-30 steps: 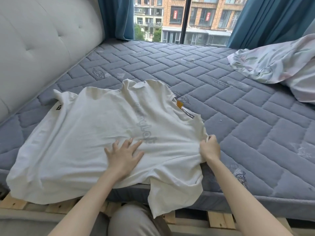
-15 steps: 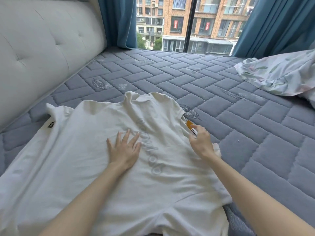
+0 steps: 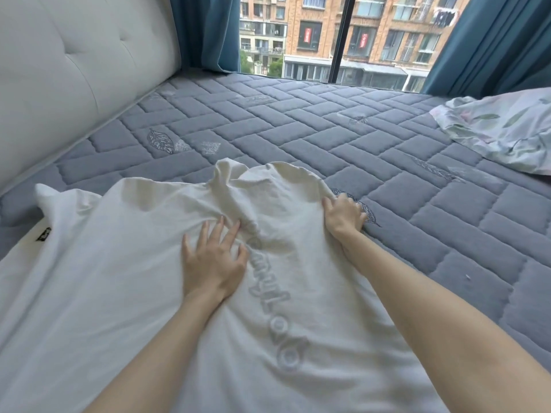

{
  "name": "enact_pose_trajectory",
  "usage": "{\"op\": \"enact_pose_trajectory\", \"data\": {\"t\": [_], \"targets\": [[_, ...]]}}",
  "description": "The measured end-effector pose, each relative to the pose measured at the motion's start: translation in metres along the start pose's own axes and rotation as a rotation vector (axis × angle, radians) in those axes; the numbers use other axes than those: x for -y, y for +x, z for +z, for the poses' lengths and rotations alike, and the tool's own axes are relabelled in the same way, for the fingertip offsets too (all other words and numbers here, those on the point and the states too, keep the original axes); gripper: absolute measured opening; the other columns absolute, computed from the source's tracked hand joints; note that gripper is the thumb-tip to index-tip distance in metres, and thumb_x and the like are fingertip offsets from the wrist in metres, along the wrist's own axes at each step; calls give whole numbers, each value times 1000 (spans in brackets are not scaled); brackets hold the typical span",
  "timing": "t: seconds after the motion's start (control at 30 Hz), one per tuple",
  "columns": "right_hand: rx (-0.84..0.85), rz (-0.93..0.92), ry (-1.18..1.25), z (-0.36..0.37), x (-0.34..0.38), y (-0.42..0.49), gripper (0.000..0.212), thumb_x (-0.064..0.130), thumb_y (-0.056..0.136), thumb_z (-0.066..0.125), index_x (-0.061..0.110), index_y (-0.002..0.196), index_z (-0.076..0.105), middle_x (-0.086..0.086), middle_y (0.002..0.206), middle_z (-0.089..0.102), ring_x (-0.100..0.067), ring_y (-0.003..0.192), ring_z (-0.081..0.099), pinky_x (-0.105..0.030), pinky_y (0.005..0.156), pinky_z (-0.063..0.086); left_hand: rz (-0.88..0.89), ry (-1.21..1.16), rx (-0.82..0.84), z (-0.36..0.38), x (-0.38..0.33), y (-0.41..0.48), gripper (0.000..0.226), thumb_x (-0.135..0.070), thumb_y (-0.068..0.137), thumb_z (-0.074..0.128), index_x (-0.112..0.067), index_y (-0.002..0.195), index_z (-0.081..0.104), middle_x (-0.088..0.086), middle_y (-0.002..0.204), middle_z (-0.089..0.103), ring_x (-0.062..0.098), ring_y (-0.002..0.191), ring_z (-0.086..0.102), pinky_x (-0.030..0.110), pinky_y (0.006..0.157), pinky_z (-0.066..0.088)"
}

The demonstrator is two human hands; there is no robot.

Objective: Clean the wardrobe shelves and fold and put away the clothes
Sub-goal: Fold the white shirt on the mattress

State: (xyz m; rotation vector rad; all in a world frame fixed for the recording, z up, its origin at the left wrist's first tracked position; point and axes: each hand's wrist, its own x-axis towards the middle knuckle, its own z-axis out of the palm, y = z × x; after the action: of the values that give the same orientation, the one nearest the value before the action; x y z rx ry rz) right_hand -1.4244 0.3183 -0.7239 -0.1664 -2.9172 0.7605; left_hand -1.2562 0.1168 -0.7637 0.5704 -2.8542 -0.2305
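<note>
Hands (image 3: 213,263) on shirt (image 3: 119,278), right grip unclear

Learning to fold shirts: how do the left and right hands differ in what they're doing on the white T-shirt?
The left hand lies flat with fingers spread; the right hand has its fingers curled. The left hand presses the middle of the white T-shirt; the right hand grips its right edge by the mattress. Both touch the shirt.

White T-shirt (image 3: 119,293) with grey lettering, grey-blue quilted mattress (image 3: 387,162), teal curtains (image 3: 205,31), leaf-print bedding (image 3: 501,129).
</note>
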Motion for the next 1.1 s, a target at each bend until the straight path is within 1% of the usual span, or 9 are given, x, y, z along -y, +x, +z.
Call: {"op": "enact_pose_trajectory", "data": {"t": [0.17, 0.3, 0.4, 0.53, 0.7, 0.8, 0.9, 1.0, 1.1], "targets": [[-138, -79, -115, 0, -24, 8, 20, 25, 101, 40, 9, 113, 43, -19, 115, 62, -35, 110, 55, -46, 89, 35, -70, -20, 0, 1, 3, 24, 56, -53, 93, 25, -46, 148, 20, -12, 160, 12, 13, 148, 7, 64, 110, -3], [-96, -151, -169, 0, 6, 21, 44, 11, 89, 50, 14, 132, 44, -12, 136, 45, -31, 128, 34, -45, 102, 29, -76, -18, -17, 5, 3, 28, 58, -54, 91, 19, -45, 148, 22, -11, 160, 15, 15, 149, 7, 64, 110, -3], [37, -356, -79, 8, 41, 28, 50, 25, 95, 49, 13, 142, 41, -11, 144, 45, -28, 136, 33, -43, 114, 19, -78, -32, -32, 4, 4, 28, 67, -56, 83, 9, -45, 148, 23, -11, 160, 17, 15, 148, 9, 63, 111, -3], [221, -260, -142, 24, 69, 41, 71, 51, 97, 42, 7, 150, 26, -16, 151, 36, -32, 143, 26, -45, 118, 10, -73, -43, -43, 5, 4, 27, 69, -56, 82, 9, -45, 148, 24, -10, 159, 18, 16, 148, 9, 63, 112, -1], [314, -172, 23, 23, 83, 41, 37, 54, 94, 45, 21, 98, 60, -5, 115, 64, -28, 118, 53, -47, 105, 31, -79, -38, -43, 7, 7, 28, 67, -56, 83, 13, -45, 147, 25, -11, 159, 20, 15, 148, 10, 61, 113, -1], [89, -270, 288, 8, 87, 21, 21, 40, 95, 50, 22, 99, 60, 0, 104, 67, -26, 104, 59, -44, 97, 38, -76, -56, -51, 7, 7, 28, 65, -55, 83, 15, -44, 145, 31, -12, 157, 25, 13, 148, 13, 58, 114, -2], [-161, -660, 373, -13, 71, -25, 16, 29, 92, 55, 17, 87, 64, 4, 79, 62, -21, 78, 56, -36, 76, 42, -90, -178, -100, 4, 8, 29, 58, -48, 86, 27, -37, 141, 43, -14, 151, 37, 10, 145, 22, 51, 116, -1], [91, -1047, 80, -19, 35, -54, 12, 29, 77, 55, 19, 71, 58, 5, 69, 54, -22, 72, 50, -32, 66, 38, -152, -509, -204, -1, 12, 28, 48, -33, 86, 41, -28, 132, 53, -8, 135, 56, 10, 131, 45, 45, 120, 7], [370, -999, -167, -26, 8, -63, 5, 27, 76, 62, 24, 71, 60, 10, 71, 47, -21, 83, 48, -31, 70, 36, -209, -907, -283, -10, 19, 23, 49, -29, 83, 46, -18, 130, 53, 0, 127, 57, 18, 118, 53, 44, 111, 32]]}}
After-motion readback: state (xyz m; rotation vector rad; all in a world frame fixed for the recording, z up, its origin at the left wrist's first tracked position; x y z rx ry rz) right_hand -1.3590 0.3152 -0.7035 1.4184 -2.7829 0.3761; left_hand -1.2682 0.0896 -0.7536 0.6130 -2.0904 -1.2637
